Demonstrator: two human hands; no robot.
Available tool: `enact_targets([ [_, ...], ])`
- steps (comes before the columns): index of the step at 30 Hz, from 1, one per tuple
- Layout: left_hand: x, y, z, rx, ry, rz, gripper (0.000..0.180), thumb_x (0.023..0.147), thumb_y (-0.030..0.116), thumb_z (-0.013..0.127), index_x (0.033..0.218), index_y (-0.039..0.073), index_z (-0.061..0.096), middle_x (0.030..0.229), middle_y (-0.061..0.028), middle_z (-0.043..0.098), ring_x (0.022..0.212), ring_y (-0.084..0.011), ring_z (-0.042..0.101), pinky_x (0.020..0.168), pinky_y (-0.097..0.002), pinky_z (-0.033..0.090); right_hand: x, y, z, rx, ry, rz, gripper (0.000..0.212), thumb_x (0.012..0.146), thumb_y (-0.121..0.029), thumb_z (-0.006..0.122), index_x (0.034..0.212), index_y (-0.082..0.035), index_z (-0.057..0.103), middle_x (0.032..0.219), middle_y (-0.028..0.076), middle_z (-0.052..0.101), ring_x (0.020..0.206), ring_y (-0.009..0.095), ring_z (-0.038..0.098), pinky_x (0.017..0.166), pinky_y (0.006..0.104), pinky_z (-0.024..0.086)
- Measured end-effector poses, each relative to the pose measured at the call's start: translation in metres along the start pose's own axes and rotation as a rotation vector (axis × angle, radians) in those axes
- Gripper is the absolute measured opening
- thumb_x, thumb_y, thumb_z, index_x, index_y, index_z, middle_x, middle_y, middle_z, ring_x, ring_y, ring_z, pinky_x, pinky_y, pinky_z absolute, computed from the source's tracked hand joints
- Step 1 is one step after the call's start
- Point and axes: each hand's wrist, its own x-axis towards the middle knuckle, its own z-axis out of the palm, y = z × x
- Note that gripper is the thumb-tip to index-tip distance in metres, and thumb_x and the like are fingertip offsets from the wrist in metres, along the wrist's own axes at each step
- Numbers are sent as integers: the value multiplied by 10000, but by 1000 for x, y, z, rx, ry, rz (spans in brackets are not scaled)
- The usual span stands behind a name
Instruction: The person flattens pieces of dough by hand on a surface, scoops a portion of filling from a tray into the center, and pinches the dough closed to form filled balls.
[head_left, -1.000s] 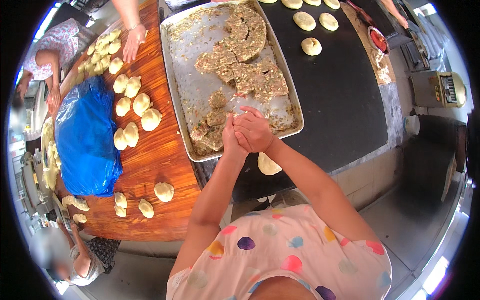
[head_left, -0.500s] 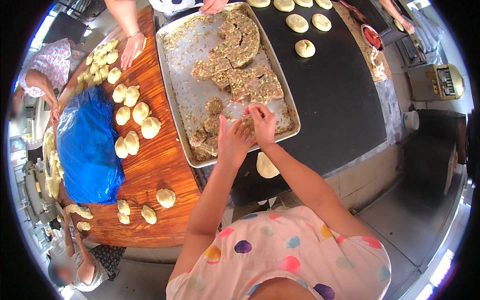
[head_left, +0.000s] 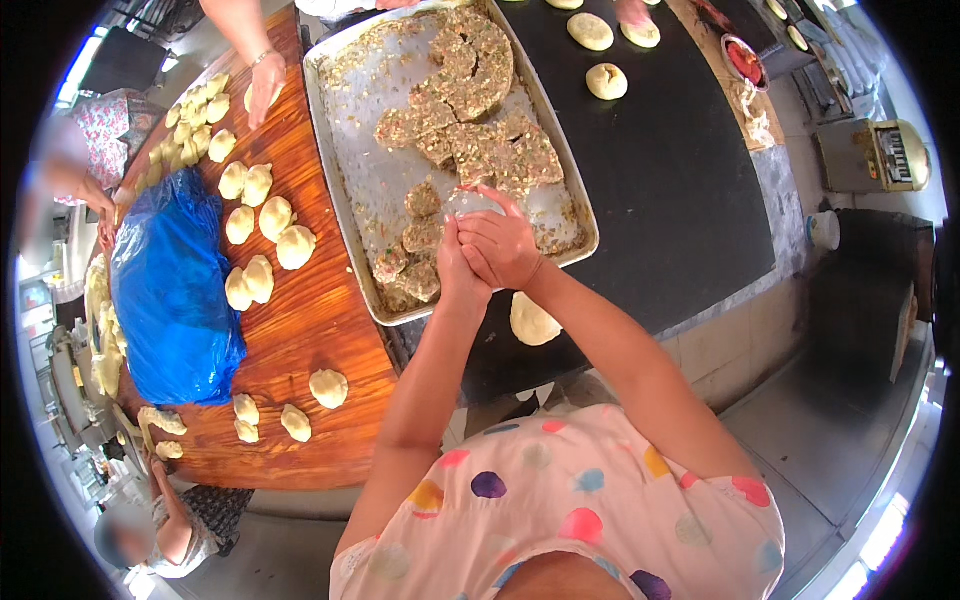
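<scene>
Above the near end of a metal tray [head_left: 362,130], my left hand [head_left: 462,272] and my right hand [head_left: 502,242] are pressed together, cupped palm to palm. Whatever lies between the palms is hidden. The tray bears a chopped, mottled brown filling [head_left: 470,90], spread in a thick broken slab towards the far side. Several rough filling balls [head_left: 422,238] sit just left of my hands. Close under my right wrist, a flat round dough piece [head_left: 534,320] lies on the black work surface.
A wooden table [head_left: 320,290] at left carries dough pieces [head_left: 296,247] and a blue plastic-covered heap [head_left: 180,290]. Co-workers' hands [head_left: 265,90] work at its edges and across the tray. Flat filled buns [head_left: 606,82] and a red-filled bowl [head_left: 743,62] are at the far right.
My hands, apart over the tray half a second ago, have closed together. A co-worker's hand has come onto a bun at the far side.
</scene>
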Motion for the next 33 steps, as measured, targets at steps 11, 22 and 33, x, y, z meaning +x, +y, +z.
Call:
enact_targets([
  [11, -10, 2, -4, 567, 58, 209, 769, 959, 663, 362, 1377, 23, 450, 1356, -124, 519, 1270, -243, 477, 1075, -383, 348, -31, -10, -17, 28, -3, 637, 330, 984, -241, 511, 1216, -19, 587, 1243, 151, 602, 1209, 309, 539, 1114, 425, 346],
  [22, -34, 81, 38, 859, -384, 576, 714, 980, 624, 312, 1491, 127, 344, 1504, -69, 373, 1355, -222, 380, 1154, -430, 222, 30, -28, 5, 82, -126, 197, 597, 1003, -411, 433, 1463, -34, 385, 1492, 201, 390, 1374, 357, 372, 1162, 472, 221],
  [33, -75, 54, 71, 839, -271, 948, 700, 1018, 550, 264, 1511, 54, 266, 1560, -126, 281, 1457, -283, 225, 1190, -428, 156, 144, -82, -41, 1082, 116, 978, 707, 1008, -519, 365, 1517, -38, 266, 1597, 120, 215, 1474, 248, 193, 1205, 398, 82],
])
